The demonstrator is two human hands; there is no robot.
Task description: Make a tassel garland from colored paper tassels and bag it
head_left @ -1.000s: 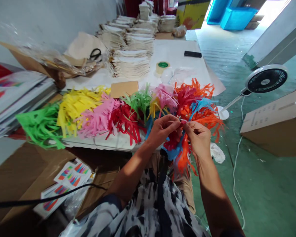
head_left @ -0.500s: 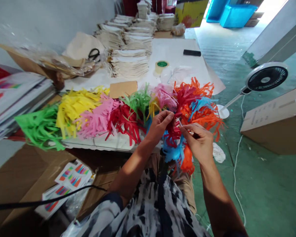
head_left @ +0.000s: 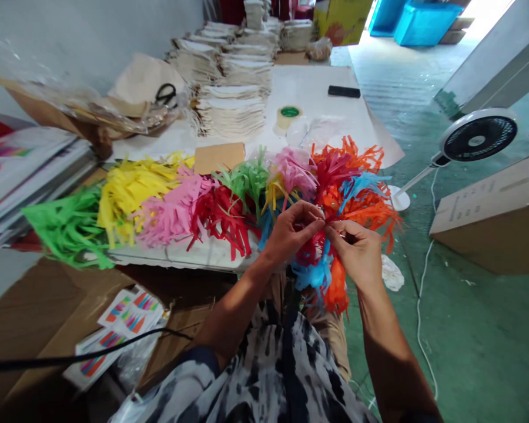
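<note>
My left hand [head_left: 294,232] pinches the top of a red paper tassel [head_left: 307,254] near the table's front edge. Thumb and fingers of my right hand [head_left: 357,249] are pinched together against it; a thin white string seems to run through them, mostly hidden. The fingertips of both hands meet. Below them hang a blue tassel [head_left: 314,274] and an orange tassel [head_left: 336,288]. A row of fringed tassels lies to the left: a green one [head_left: 68,226], a yellow one [head_left: 134,191], a pink one [head_left: 176,208] and another red one [head_left: 224,217].
Behind the tassels are a brown card [head_left: 219,158], a tape roll [head_left: 288,118], stacked pale bundles [head_left: 231,111], scissors [head_left: 165,94] and a black phone-like object [head_left: 344,91]. A fan [head_left: 478,138] and a cardboard box [head_left: 489,223] stand at right.
My left hand has moved slightly right and down, and its fingertips now meet those of my right hand. The short gap with white string between them has closed.
</note>
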